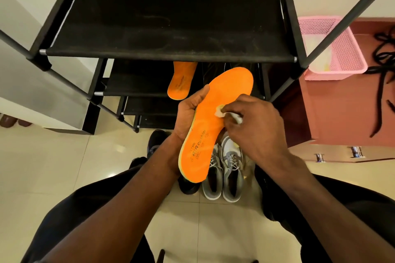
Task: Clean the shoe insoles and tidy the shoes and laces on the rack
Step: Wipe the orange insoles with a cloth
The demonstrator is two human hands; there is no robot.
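Orange insole (215, 117) toe toward rack (166, 28), left hand (190, 113) gripping, right hand (254, 121) wiping

Laces (384, 74) cut off by rt edge

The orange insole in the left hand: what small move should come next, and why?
Probably slide the small white wipe down toward the heel. The right hand pinches it against the middle of the orange insole, which the left hand grips at its edge. The printed heel part below the wipe looks not yet reached, and a second insole waits on the rack shelf.
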